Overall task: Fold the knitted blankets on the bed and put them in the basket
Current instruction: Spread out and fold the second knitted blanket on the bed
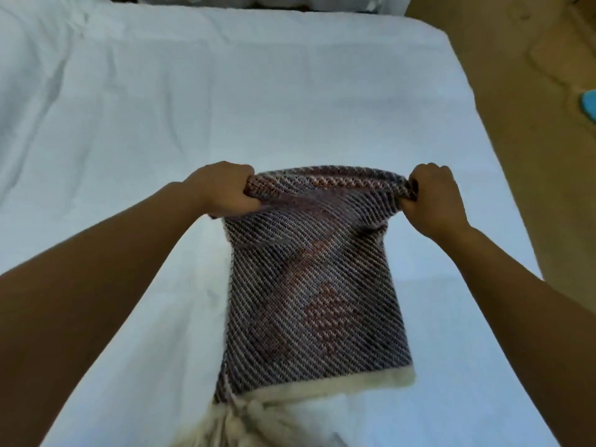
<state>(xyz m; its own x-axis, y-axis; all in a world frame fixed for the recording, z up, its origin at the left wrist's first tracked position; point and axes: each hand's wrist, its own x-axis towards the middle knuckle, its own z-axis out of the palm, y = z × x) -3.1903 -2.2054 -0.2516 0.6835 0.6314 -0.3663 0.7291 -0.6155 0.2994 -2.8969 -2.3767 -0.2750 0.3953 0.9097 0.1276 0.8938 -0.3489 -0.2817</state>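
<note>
Spanning the near middle of the bed [225, 91], one knitted blanket [309, 285] is held up by its far edge, which is doubled over into a thick roll. The blanket is striped diagonally in dark grey and white, with reddish patches through the centre. One cream border [338, 387] runs along its near edge, and a bunch of cream tassels [238, 417] trails from its near left corner over the bed's near side.

Two hands are seen, both raised above the bed's middle. The left hand [225, 188] is closed tightly, its fingers curled round the left end of the rolled edge. The right hand [435, 198] is closed in the same way round the right end, with the knit bunched between thumb and fingers. The edge is pulled taut between the two grips, while the lower part of the blanket lies flat on the white sheet.

Beyond the bed's right side a tan floor [532, 124] is visible, and on it, well apart from the bed, one blue object [589, 103] is cut off by the frame; what it is cannot be told.
</note>
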